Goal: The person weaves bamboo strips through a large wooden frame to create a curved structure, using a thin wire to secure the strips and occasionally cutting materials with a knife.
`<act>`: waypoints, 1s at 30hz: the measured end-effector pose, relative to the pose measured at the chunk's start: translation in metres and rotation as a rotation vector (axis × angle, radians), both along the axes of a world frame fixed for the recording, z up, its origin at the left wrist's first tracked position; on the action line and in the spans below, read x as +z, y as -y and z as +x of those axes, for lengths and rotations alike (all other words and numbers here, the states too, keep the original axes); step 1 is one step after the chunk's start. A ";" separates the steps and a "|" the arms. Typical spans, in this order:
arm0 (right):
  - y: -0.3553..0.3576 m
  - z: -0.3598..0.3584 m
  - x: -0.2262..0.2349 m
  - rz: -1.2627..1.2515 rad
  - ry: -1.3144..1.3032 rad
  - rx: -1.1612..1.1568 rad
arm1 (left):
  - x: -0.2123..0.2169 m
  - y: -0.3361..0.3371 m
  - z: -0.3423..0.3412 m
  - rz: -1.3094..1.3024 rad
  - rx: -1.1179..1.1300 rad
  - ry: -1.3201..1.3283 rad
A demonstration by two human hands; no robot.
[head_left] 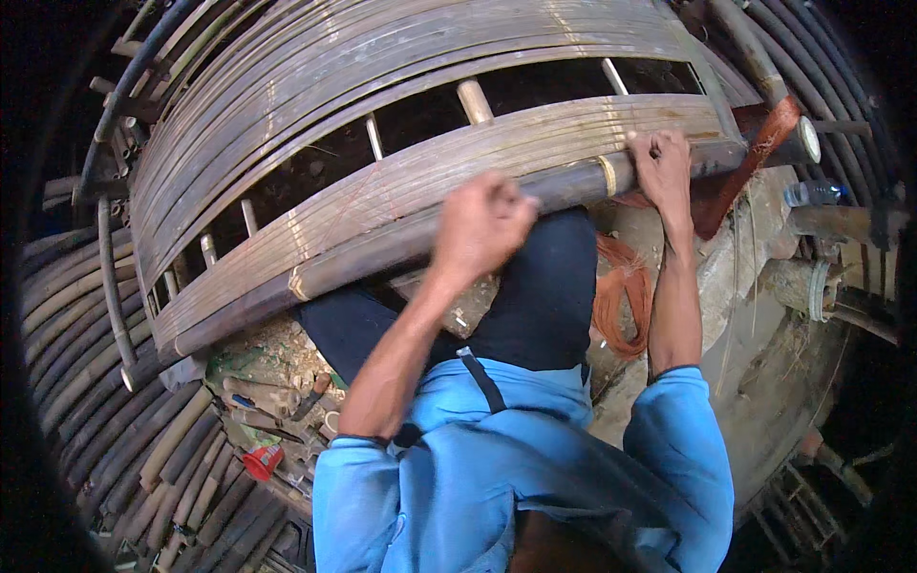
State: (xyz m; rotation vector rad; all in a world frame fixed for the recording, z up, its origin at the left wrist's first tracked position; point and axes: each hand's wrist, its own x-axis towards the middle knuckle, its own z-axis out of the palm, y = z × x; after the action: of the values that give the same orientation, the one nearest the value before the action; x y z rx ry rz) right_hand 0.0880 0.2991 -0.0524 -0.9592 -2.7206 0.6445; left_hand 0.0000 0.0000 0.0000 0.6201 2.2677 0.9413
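Across my lap lies the thick round front pole point(382, 246) of a bamboo frame, wrapped in places with pale lashings point(608, 176). A band of thin bamboo slats point(401, 181) runs along its far side. Over the pole, a little right of its middle, hovers my left hand point(485, 224), its fingers curled and slightly blurred; what they hold, if anything, is hidden. Further right, my right hand point(661, 162) is closed with bent fingers at the slats, beside a pale lashing. I cannot make out anything between its fingertips.
Beyond a gap crossed by short bamboo rungs point(475, 101) is a wide slatted panel point(334, 67). Reddish-orange fibre twine point(623, 296) hangs by my right knee, with more bundled at the pole's right end. Bamboo poles point(95, 401), tools and a red cup point(262, 462) lie left.
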 end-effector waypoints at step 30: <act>-0.132 -0.120 -0.009 -0.140 0.530 0.435 | -0.117 -0.284 -0.124 -0.127 -0.106 -0.076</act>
State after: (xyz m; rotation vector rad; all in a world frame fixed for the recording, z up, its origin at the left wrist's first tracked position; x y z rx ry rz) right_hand -0.0323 0.4315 -0.0610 -0.6280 -3.4485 0.7450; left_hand -0.1240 0.2841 -0.1169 0.7233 2.3152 0.7278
